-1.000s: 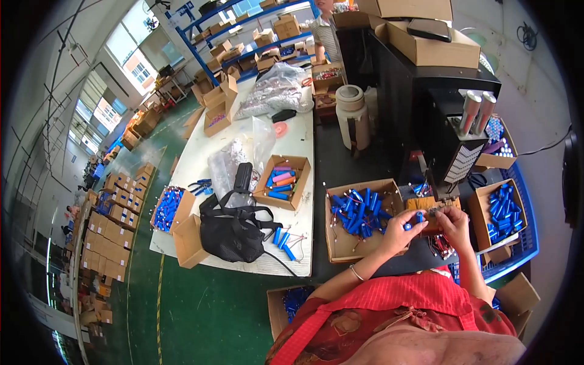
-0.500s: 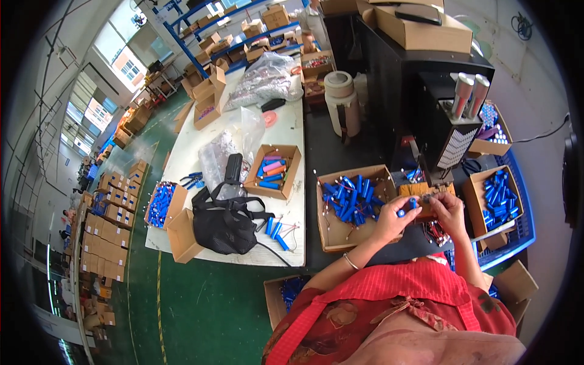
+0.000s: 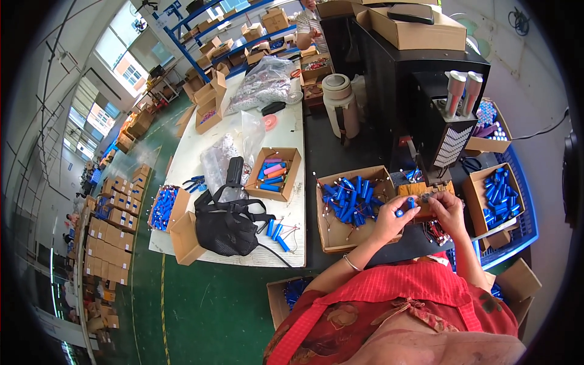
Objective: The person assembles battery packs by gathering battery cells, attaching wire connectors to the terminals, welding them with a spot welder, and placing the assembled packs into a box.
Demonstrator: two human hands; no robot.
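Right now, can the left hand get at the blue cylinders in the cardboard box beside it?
Probably yes: the left hand is next to the open box, and nothing covers the blue cylinders. It already holds similar pieces, though, which might hamper it.

Readable text: nope, nothing I can make out, every bit of print is too small or blurry.
Carton labels: little white ones on the stacked cartons (image 3: 108,249), way off to the left of the black mesh bag (image 3: 228,234), just pale patches from here.
Cell wrappers: blue cylindrical cells (image 3: 356,201) piled right of the bag, can't tell if anything's printed on them.
Machine front: pale rectangles in rows on the black machine (image 3: 453,146), up and right of the bag, pattern rather than letters far as I can tell.
Floor marking: striped yellow line (image 3: 163,304), left of and below the bag.
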